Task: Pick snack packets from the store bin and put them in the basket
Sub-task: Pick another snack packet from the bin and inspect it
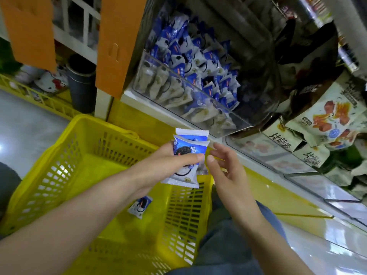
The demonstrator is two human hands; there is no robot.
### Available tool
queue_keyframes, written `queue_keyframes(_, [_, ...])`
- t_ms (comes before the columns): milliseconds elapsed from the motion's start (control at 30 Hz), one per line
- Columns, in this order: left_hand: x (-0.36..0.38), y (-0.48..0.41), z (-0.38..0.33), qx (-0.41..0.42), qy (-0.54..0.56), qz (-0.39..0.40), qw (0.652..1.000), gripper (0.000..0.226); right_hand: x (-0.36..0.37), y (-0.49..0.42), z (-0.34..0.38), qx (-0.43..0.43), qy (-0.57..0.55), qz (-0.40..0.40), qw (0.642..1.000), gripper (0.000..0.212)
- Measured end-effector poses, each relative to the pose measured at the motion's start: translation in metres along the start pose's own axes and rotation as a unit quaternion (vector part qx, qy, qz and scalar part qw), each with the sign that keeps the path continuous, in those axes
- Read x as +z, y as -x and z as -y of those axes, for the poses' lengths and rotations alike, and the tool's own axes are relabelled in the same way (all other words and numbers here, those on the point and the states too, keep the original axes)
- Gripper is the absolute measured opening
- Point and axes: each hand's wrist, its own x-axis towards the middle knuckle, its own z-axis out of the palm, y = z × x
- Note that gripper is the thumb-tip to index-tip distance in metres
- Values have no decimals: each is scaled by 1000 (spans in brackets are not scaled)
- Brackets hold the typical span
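- Your left hand grips the held packets, which look like two stacked together, with the thumb pressed across the front.
- The held packets stand nearly upright above the far right corner of the basket, clear of its rim.
- Your right hand holds nothing. Its fingers are spread and relaxed, just beside the right edge of the held packets; whether it touches them cannot be told.
- One loose packet lies flat on the basket floor, near the right wall. Bare yellow floor shows to its left and beyond it.
- The bin sits on the shelf above and beyond the basket, with its clear front edge above your hands.
- Larger bags crowd the shelf to the right of the bin.
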Motion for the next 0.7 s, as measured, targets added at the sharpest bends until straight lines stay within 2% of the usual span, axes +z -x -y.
queue_keyframes(133, [-2, -1, 0, 10, -8, 30, 999, 34, -5, -7, 6, 104, -106, 109, 983, 27])
queue_keyframes(233, [-1, 0, -3, 25, 2, 50, 998, 29, -12, -10, 10, 95, -132, 122, 979, 25])
queue_keyframes(300, [1, 2, -6, 36, 8, 54, 998, 28, -16, -13, 16, 58, -131, 76, 987, 22])
queue_keyframes(400, [1, 1, -8, 50, 18, 31, 998, 28, -26, -22, 35, -27, -105, -34, 993, 12])
queue_keyframes(533, [-5, -2, -8, 39, 26, -18, 999, 26, -38, -49, 70, -130, -51, -131, 981, 7])
queue_keyframes(600, [-8, -3, -8, 34, 14, -33, 999, 27, -36, -75, 83, -153, -37, -156, 975, 14])
queue_keyframes(700, [-9, -4, -9, 36, 9, -43, 998, 26, -22, -121, 90, -144, 18, -186, 972, 27])
